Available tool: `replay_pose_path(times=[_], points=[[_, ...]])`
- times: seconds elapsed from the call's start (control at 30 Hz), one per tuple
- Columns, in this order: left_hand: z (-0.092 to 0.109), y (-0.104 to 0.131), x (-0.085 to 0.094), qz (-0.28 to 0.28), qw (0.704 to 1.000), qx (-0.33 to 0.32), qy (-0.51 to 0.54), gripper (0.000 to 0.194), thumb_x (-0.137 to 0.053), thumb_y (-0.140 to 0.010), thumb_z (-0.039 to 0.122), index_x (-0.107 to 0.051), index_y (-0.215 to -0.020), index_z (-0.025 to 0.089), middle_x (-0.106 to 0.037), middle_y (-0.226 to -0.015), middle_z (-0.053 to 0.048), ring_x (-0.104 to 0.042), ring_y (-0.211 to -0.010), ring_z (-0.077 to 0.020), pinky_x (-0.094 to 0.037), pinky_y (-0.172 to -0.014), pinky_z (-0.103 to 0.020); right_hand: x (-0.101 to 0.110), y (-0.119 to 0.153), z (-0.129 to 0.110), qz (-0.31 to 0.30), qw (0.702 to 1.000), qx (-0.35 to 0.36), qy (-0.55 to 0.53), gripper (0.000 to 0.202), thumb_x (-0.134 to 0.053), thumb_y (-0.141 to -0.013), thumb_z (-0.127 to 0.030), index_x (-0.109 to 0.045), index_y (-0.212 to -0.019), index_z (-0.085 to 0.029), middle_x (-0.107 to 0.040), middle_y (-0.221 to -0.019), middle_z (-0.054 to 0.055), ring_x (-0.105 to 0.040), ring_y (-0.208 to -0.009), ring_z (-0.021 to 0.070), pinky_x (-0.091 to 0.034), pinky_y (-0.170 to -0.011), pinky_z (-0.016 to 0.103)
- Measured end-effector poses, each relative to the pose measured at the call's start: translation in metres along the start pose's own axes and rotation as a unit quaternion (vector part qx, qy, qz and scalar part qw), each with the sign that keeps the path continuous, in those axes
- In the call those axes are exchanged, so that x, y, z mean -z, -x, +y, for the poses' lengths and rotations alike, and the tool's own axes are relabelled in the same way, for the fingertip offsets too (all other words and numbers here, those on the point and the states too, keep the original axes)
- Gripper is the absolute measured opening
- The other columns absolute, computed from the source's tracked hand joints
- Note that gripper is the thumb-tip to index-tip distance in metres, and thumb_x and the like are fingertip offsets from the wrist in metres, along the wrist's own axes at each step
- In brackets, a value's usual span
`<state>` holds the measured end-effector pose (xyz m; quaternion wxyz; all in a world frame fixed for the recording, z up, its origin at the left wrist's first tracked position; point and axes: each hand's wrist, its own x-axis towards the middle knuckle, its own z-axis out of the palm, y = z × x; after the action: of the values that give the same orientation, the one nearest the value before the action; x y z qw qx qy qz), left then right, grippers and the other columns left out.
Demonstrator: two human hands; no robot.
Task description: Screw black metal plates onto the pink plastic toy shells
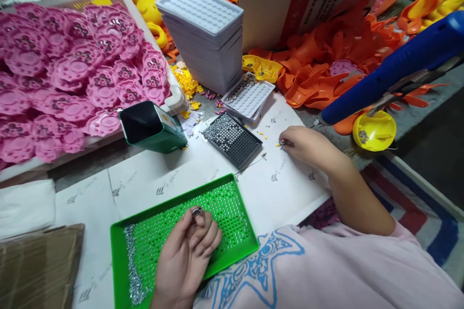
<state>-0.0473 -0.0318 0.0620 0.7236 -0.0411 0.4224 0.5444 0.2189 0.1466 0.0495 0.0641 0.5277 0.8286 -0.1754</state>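
Observation:
My left hand [188, 251] is above the green perforated tray [177, 207], palm up with curled fingers. Between its thumb and forefinger it pinches a small round shiny piece [196, 212], dark and silvery. Tiny silver screws [133, 270] lie heaped along the tray's left side, and many of its holes hold one. My right hand [308, 147] rests on the white sheet [279, 193], fingertips together over tiny bits of yellow and metal; what they grip is too small to make out. Left of it lies a black perforated tray [241, 147], partly covered with small metal parts.
A tall stack of white trays [210, 43] stands behind, beside a white tray with silver discs [263, 94]. A dark green bin [170, 130], a crate of pink parts [177, 96], a blue electric screwdriver [391, 67] and a yellow cup [384, 130] surround the work area.

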Motion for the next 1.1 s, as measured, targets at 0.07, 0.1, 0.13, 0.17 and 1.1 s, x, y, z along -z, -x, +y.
replay_pose_path(times=[0.07, 0.1, 0.13, 0.17, 1.1], points=[[0.0, -0.001, -0.002, 0.007, 1.0, -0.002, 0.0, 0.023, -0.074, -0.078, 0.028, -0.059, -0.067, 0.013, -0.035, -0.051, 0.006, -0.034, -0.041, -0.004, -0.037, -0.041, -0.018, -0.002, 0.003, -0.002, 0.006, 1.0, 0.008, 0.0, 0.013, -0.058, -0.083, -0.018, -0.066, -0.093, -0.02, -0.068, -0.099, 0.007, -0.061, -0.095, 0.0218, -0.041, -0.076, 0.029], [0.0, -0.001, -0.002, 0.009, 1.0, -0.003, -0.001, 0.024, -0.074, -0.077, 0.028, -0.059, -0.067, 0.013, -0.035, -0.051, 0.006, -0.033, -0.041, -0.004, -0.037, -0.041, -0.018, -0.003, 0.004, -0.002, 0.01, 1.0, 0.009, 0.001, 0.012, -0.06, -0.083, -0.019, -0.067, -0.092, -0.02, -0.068, -0.098, 0.007, -0.061, -0.095, 0.0222, -0.041, -0.076, 0.03], [0.0, -0.001, -0.003, 0.011, 1.0, -0.003, -0.001, 0.024, -0.074, -0.076, 0.028, -0.059, -0.066, 0.014, -0.035, -0.051, 0.006, -0.033, -0.041, -0.004, -0.037, -0.041, -0.018, -0.004, 0.006, -0.002, 0.015, 1.0, 0.009, 0.001, 0.011, -0.061, -0.082, -0.02, -0.067, -0.092, -0.02, -0.068, -0.098, 0.007, -0.061, -0.094, 0.0226, -0.041, -0.076, 0.03], [0.0, -0.001, -0.003, 0.012, 1.0, -0.004, -0.002, 0.024, -0.075, -0.076, 0.028, -0.059, -0.066, 0.014, -0.035, -0.051, 0.007, -0.032, -0.041, -0.004, -0.037, -0.04, -0.018, -0.005, 0.007, -0.002, 0.022, 1.0, 0.009, 0.001, 0.011, -0.063, -0.082, -0.022, -0.067, -0.091, -0.019, -0.069, -0.097, 0.007, -0.061, -0.094, 0.0229, -0.041, -0.075, 0.031], [-0.001, -0.001, 0.002, 0.007, 1.0, -0.029, -0.006, 0.022, -0.069, -0.081, 0.028, -0.057, -0.068, 0.014, -0.033, -0.052, 0.007, -0.032, -0.042, -0.0044, -0.037, -0.041, -0.019, -0.054, 0.029, 0.046, 0.289, 0.947, -0.004, -0.143, 0.035, -0.054, -0.083, -0.013, -0.062, -0.117, -0.019, -0.069, -0.105, 0.009, -0.066, -0.095, 0.0223, -0.055, -0.086, 0.038]])
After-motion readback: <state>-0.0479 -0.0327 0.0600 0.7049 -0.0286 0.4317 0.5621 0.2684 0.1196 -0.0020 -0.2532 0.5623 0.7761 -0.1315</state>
